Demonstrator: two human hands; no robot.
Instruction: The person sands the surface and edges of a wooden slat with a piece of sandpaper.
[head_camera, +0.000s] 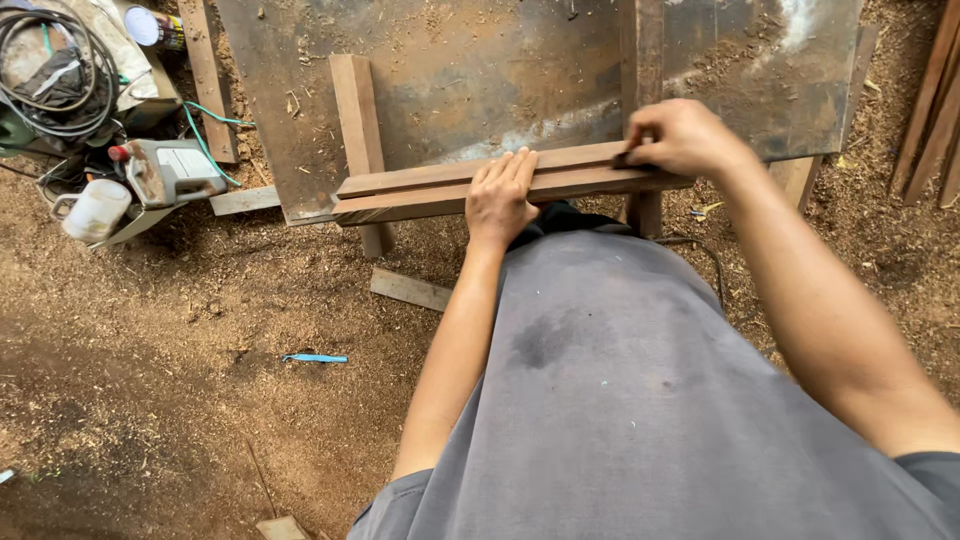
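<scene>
In the head view, the two long reddish-brown wooden battens (440, 186) lying on the rusty metal sheet (470, 75) were pressed flat by the open left hand (500, 198), a small dark tool (632, 158) was pinched in the closed right hand (685, 138), and slipping seemed possible because the battens were unclamped.

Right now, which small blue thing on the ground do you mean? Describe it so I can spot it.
Start at the rusty metal sheet with the wooden strips under the left hand. Drop down past the short plank onto the sawdust. The blue tool lies flat there alone, slim, the only bright blue thing among brown wood scraps.
</scene>
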